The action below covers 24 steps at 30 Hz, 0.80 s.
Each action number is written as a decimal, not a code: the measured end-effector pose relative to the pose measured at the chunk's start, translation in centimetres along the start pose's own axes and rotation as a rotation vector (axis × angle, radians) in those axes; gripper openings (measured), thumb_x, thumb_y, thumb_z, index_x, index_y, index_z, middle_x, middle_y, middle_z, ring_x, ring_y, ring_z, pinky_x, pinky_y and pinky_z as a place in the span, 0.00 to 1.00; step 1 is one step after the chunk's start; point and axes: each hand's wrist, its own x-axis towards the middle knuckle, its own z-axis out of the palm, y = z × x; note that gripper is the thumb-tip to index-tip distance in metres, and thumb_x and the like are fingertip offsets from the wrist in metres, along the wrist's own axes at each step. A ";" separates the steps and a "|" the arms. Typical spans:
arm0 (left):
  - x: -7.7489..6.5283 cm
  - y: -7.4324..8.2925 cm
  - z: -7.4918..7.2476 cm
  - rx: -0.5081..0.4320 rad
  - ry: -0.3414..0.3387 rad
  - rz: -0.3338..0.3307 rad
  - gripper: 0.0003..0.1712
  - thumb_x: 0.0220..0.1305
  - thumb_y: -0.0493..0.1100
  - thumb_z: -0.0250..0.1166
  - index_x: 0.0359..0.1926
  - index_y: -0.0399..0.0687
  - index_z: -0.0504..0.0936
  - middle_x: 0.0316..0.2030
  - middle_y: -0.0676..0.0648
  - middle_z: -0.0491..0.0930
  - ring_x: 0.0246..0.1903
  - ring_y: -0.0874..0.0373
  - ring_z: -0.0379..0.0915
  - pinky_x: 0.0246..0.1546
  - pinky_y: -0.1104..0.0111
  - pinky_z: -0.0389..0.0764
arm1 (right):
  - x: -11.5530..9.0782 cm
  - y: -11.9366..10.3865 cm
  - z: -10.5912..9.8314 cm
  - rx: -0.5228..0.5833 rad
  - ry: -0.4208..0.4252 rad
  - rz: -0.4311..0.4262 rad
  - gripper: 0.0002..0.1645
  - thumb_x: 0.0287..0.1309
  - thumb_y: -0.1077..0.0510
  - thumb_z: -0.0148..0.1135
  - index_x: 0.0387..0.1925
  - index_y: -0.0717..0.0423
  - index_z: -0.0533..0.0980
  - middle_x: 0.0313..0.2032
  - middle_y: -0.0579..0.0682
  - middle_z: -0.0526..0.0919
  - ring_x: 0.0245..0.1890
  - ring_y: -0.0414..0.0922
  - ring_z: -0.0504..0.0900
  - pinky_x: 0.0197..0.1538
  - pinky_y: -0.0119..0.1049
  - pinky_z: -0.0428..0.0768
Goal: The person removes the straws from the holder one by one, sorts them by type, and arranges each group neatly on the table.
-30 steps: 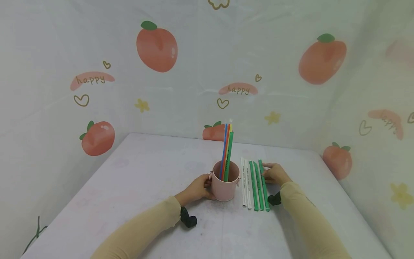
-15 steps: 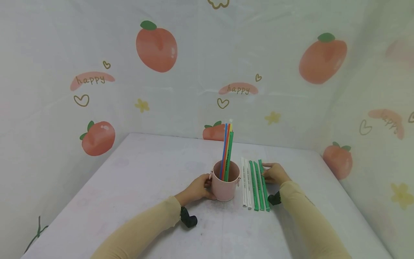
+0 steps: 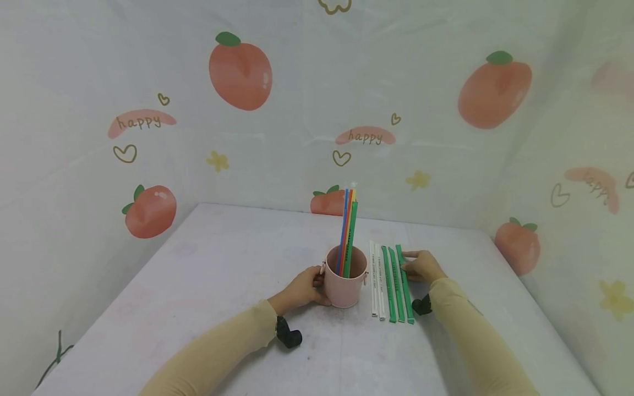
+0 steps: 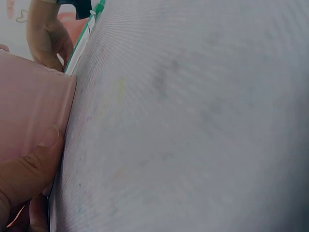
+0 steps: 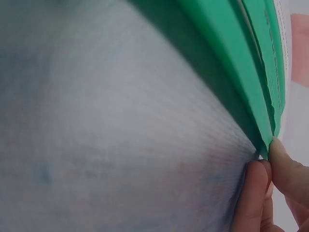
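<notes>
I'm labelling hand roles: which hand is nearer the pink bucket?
Left. The left hand grips the pink bucket at its left side; the right hand is apart from it, at the rightmost green packet.

You can read "happy" in brown handwritten-style letters on 2 pink brushstroke patches, 1 at left (image 3: 142,119) and 1 at centre (image 3: 365,136), printed on the white fabric backdrop (image 3: 297,88). On a 3rd pink patch (image 3: 594,187) at right, you get the same word only partly. Your slim white wrappers (image 3: 380,281) and slim green wrappers (image 3: 396,285) carry dark print too small to read.
</notes>
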 end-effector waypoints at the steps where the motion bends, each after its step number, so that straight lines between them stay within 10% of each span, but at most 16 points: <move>1: 0.0 0.0 0.0 0.000 0.001 0.001 0.43 0.43 0.34 0.79 0.61 0.37 0.70 0.58 0.39 0.73 0.59 0.43 0.72 0.63 0.55 0.74 | 0.0 0.0 0.0 -0.004 0.001 0.001 0.35 0.58 0.67 0.63 0.67 0.62 0.64 0.47 0.61 0.80 0.32 0.41 0.83 0.39 0.33 0.87; 24: -0.1 0.1 -0.1 -0.005 -0.004 -0.004 0.44 0.43 0.34 0.78 0.63 0.36 0.68 0.58 0.39 0.73 0.59 0.43 0.71 0.63 0.55 0.74 | 0.3 0.2 -0.1 0.014 0.001 0.039 0.35 0.57 0.67 0.64 0.66 0.61 0.66 0.46 0.60 0.80 0.29 0.38 0.80 0.35 0.28 0.85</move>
